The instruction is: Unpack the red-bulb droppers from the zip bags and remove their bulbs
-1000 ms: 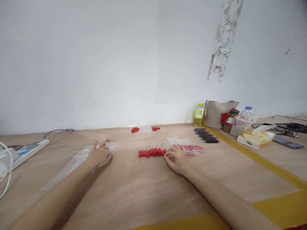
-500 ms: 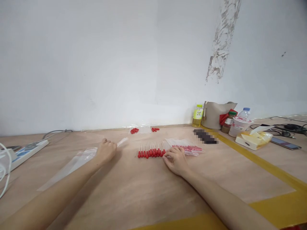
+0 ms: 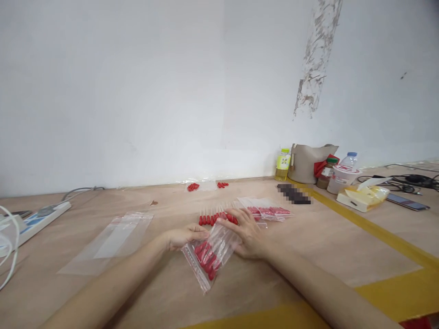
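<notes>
Both hands meet at the table's middle on a clear zip bag with several red-bulbed droppers inside. My left hand pinches the bag's upper left edge. My right hand grips its right side, fingers curled over the plastic. Just behind the hands lies a row of loose droppers with red bulbs. To their right sits a filled bag of droppers.
A stack of empty clear bags lies at the left. A power strip and cable are at the far left. Loose red bulbs sit by the wall. Bottles, a beige bag, tissues and a phone stand at the right.
My left hand took a bag from the left stack and carried it to the middle. My right hand left the dropper row and now holds the bag, which has droppers in it.
</notes>
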`<state>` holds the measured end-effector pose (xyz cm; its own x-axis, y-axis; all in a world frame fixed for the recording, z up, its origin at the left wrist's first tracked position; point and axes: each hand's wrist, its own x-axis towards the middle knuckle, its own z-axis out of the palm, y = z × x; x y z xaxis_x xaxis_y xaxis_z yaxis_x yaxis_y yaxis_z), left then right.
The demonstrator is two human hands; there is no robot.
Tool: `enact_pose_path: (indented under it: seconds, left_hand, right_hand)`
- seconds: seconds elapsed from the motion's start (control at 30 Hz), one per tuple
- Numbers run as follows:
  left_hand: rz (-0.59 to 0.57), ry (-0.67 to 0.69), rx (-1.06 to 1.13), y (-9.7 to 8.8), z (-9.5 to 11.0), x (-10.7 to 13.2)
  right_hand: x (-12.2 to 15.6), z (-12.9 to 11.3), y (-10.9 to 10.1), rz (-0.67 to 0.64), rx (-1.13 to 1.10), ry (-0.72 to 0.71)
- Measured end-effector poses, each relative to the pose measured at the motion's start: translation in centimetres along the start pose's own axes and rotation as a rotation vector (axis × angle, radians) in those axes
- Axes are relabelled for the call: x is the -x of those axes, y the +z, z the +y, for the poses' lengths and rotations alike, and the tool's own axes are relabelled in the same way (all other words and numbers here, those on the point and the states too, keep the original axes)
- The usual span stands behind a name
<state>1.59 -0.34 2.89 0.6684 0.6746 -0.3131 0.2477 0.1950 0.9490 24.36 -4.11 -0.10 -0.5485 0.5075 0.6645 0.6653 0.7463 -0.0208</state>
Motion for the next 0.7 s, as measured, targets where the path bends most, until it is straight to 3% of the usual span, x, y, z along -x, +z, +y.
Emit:
enact_pose_path:
  seconds: [0.17, 0.27, 0.4, 0.5, 0.7]
  left_hand:
    - [-0.042, -0.041, 0.113, 0.5, 0.1, -2.0]
    - [-0.051, -0.039, 0.300, 0.3, 0.0, -2.2]
    - [0.166, -0.018, 0.458, 0.2, -0.8, -0.9]
    - [0.310, -0.011, 0.400, 0.8, -1.9, 0.1]
    - [0.315, 0.033, 0.291, 1.7, -3.1, 0.3]
  right_hand:
    - [0.2, -0.1, 0.3, -0.184, -0.018, -0.240]
    - [0.7, 0.4, 1.1, -0.184, 0.046, -0.152]
    - [1.3, 0.9, 1.9, -0.234, 0.157, 0.013]
    - [1.3, 0.5, 2.0, -0.305, 0.178, 0.066]
    - [0.6, -0.9, 0.1, -0.314, 0.092, 0.084]
